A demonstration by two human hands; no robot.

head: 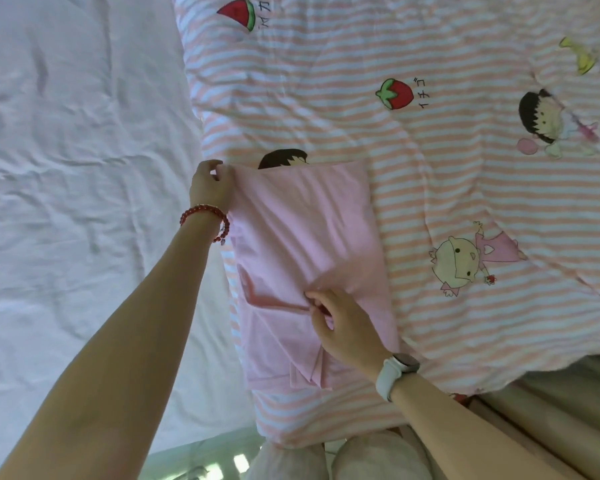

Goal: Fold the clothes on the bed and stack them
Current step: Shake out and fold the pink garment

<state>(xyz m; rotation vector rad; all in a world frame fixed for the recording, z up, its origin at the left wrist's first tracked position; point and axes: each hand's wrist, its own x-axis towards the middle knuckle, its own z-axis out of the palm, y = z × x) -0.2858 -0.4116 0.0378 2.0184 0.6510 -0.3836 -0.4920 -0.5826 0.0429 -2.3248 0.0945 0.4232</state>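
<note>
I read the pink garment [312, 258] as partly folded — a long panel lying on the striped cartoon quilt [465, 188], creases unsmoothed; no finished stack shows, so stacking is left. My left hand [210, 185] pinches its far corner; my right hand [340, 323] pinches a bunch of cloth near the middle. A white sheet [66, 168] covers the bed's left; beige curtains [551, 427] hang at lower right.
</note>
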